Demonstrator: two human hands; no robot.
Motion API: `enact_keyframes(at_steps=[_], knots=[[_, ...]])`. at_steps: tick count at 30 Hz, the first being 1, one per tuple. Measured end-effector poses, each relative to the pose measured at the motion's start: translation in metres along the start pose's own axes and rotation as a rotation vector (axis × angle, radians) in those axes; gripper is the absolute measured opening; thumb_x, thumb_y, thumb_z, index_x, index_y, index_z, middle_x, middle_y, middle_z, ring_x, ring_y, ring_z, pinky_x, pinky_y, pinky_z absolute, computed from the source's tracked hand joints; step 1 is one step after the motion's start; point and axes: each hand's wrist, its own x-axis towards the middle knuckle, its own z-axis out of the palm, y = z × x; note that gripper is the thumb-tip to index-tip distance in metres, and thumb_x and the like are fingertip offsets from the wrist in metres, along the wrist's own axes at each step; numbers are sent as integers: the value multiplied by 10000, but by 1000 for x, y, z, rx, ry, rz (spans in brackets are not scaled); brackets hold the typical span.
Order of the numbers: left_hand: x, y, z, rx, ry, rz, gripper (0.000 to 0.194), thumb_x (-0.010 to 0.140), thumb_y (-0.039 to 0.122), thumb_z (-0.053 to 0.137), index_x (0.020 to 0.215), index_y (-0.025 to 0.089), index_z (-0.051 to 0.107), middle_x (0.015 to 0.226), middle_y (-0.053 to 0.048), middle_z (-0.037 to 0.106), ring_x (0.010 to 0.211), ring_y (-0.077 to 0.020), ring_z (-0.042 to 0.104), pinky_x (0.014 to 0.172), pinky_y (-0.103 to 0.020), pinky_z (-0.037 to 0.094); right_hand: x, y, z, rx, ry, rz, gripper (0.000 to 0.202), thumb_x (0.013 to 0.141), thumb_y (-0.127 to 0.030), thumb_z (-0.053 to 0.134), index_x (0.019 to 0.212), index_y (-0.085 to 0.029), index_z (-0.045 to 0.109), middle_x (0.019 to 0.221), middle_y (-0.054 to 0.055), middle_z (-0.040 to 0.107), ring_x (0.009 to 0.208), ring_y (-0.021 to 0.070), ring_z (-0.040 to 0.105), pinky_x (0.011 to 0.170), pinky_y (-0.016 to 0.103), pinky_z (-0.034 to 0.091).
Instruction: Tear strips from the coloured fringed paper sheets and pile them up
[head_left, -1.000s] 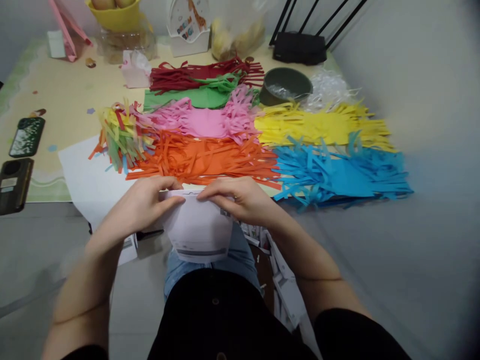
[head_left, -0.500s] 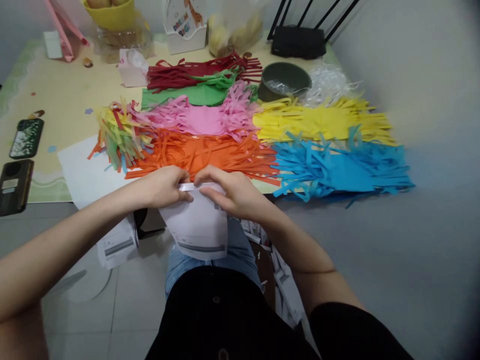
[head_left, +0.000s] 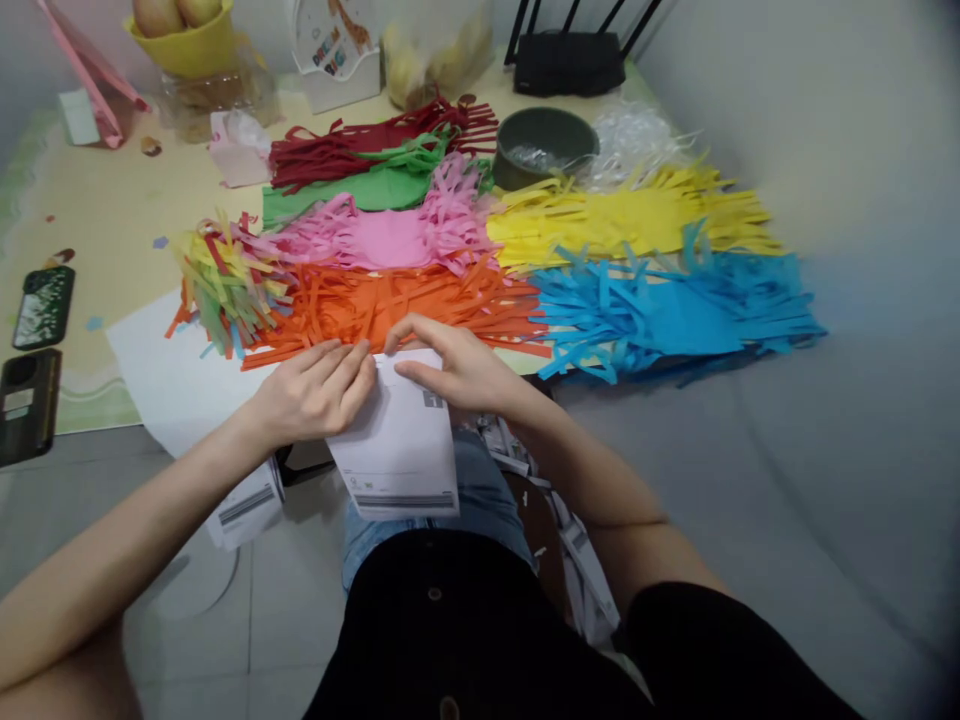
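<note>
A white printed sheet of paper hangs at the table's front edge, above my lap. Dark bars run along its lower end, and a small dark square is printed near its upper right. My left hand is closed over the sheet's upper left edge, its fingers held together. My right hand grips the upper right part between thumb and curled index finger. Just beyond both hands lie orange fringed paper strips. Another white sheet lies left of my left hand, partly under the orange strips.
Across the table are pink, green, dark red, yellow and blue fringed bundles. A dark green bowl and a router stand behind. Two phones lie left. A wall borders the right.
The sheet's upper edge, folded into a narrow strip earlier, now looks flatter. My left hand has turned, its back and fingers over the edge. The view has shifted slightly.
</note>
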Motion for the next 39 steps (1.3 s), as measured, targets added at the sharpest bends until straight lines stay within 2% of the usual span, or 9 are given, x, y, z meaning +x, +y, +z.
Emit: enact_keyframes(at_steps=[5,10,12,15,17,20,24,29,39], knots=[[-7,-3,11,-108,131,-12,202,902,156,639,1069,209,738,1154,-97,760,1052,-245,738,952,-400,587,2,-3,0,90,20,-12,200,888,-299,611,1047,-179,614,1084,52,695,998,211,642,895,312,442],[-7,35,-1,-413,609,-376,295,903,109,644,1149,253,717,1035,-41,788,979,-200,750,988,-424,572,4,-1,-10,143,75,-65,235,900,-388,627,991,-171,621,1052,57,692,989,209,638,926,324,442],[-12,52,-20,-671,523,-385,290,934,122,604,1147,278,725,977,-27,791,965,-198,746,1002,-439,562,3,0,-16,143,113,-84,263,896,-406,640,1005,-168,628,1076,63,693,1014,209,639,952,328,445],[-28,68,-49,-951,-82,-228,301,951,179,598,1213,265,719,1134,-72,764,1054,-206,716,978,-366,570,1,0,-24,133,161,-91,284,902,-398,640,1071,-171,637,1147,67,689,1038,207,645,972,334,454],[-41,72,-57,-942,-205,-350,256,963,193,580,1146,255,748,1238,-80,720,1076,-194,698,920,-301,576,1,-2,-27,127,175,-99,282,905,-384,638,1092,-173,644,1168,66,692,1037,205,653,987,341,455],[-49,71,-47,-749,202,-744,196,943,198,606,1067,261,743,1254,-65,679,1105,-190,663,929,-300,552,2,-7,-24,101,178,-109,278,904,-371,639,1103,-177,661,1170,63,702,1032,207,662,985,344,466],[-34,60,-14,-737,703,-1069,483,793,319,786,1246,245,636,1282,-88,651,1160,-226,633,940,-320,535,4,-16,-15,40,139,-105,298,914,-362,618,1145,-186,682,1183,64,714,1080,222,662,972,337,478],[-16,52,1,-832,633,-1279,278,821,421,721,873,148,725,680,8,624,585,-100,524,540,-196,395,5,-23,-11,-188,16,-95,284,945,-297,567,1165,-180,702,1164,84,734,1082,233,660,942,330,459],[-5,52,2,-897,569,-1248,383,825,426,670,576,164,546,551,30,377,511,-91,318,479,-239,276,19,-37,5,-314,-234,-9,145,908,-292,654,918,-149,678,787,21,684,674,134,569,638,232,321]])
